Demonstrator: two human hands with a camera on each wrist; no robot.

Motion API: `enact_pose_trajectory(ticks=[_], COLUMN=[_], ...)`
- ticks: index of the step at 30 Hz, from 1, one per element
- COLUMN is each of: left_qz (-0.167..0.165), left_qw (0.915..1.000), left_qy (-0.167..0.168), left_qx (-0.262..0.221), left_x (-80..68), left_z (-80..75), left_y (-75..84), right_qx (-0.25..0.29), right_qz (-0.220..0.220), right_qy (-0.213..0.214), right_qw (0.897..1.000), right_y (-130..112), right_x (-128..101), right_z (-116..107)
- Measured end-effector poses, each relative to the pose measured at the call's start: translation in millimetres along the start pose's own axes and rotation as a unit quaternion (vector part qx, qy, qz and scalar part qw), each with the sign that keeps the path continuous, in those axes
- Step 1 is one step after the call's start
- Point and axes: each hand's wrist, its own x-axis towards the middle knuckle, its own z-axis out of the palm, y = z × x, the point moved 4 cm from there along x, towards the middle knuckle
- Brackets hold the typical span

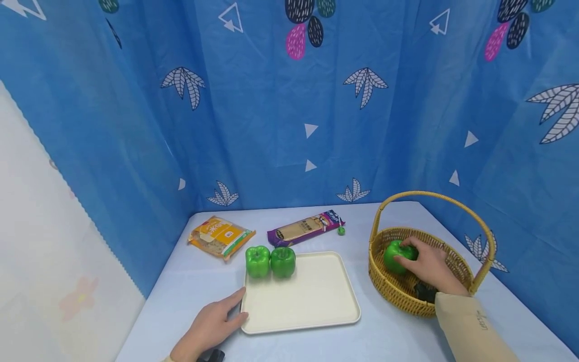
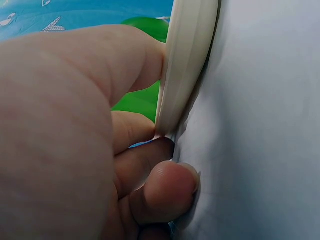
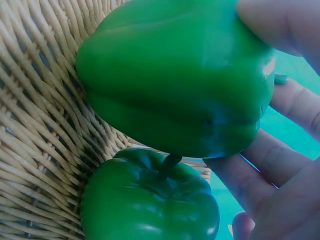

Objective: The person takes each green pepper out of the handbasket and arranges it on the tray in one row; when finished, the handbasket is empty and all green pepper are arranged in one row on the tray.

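My right hand (image 1: 427, 261) is inside the wicker basket (image 1: 393, 296), gripping a green bell pepper (image 3: 175, 75) between thumb and fingers. Below it in the right wrist view, another green bell pepper (image 3: 150, 200) with a dark stem lies against the woven wall. At the cream tray (image 1: 312, 291), my left hand (image 1: 212, 322) rests by the left edge, thumb and index finger touching the rim apart from each other. Its other fingers are bent low beside the table in the left wrist view. Light green (image 1: 258, 261) and darker green (image 1: 283, 262) bell peppers stand side by side at the tray's far left corner.
An orange food packet (image 1: 221, 236) lies at the back left of the table. Behind the tray is a long purple packet (image 1: 305, 229), with a small green ball on a white stick (image 1: 341, 231) beside it. The basket's tall handle (image 1: 422, 193) arches up; blue curtains (image 1: 271, 125) surround the table.
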Motion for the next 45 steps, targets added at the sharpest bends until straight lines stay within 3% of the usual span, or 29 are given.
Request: enact_pose_trajectory(ticks=[7,11,19,26,31,36,45], left_qz=[0.004,0.000,-0.003,-0.003,0.001,-0.003,0.004], left_qw=[1.0000,0.9999,0.9999,1.0000,0.9999,0.9998,0.9998], left_qy=[0.005,-0.002,-0.004,0.003,-0.002,-0.007,-0.009], left_qx=[0.005,-0.011,-0.014,-0.004,-0.010,-0.016,-0.017], left_x=[-0.1,-0.8,-0.8,-0.6,-2.7,-3.2,-2.3], left_z=[-0.6,0.3,-1.1,-1.4,-0.2,-0.3,-0.1], left_y=[-0.3,-1.2,-0.9,-0.6,-0.4,-1.6,0.8], right_qx=[0.022,0.038,0.041,0.061,0.073,0.106,0.127], right_qz=[0.009,0.015,-0.002,-0.026,-0.041,-0.057,-0.141], right_qy=[-0.003,-0.013,0.010,0.023,0.016,-0.004,-0.043], right_qw=[1.000,0.999,0.999,0.998,0.996,0.993,0.981], right_y=[-2.0,-8.8,-35.5,-51.2,-68.4,-101.4,-169.5], right_x=[-0.8,-0.5,-3.0,-8.6,-12.1,-4.5,13.2], right_z=[-3.8,-17.1,-55.4,-62.4,-54.4,-35.3,25.1])
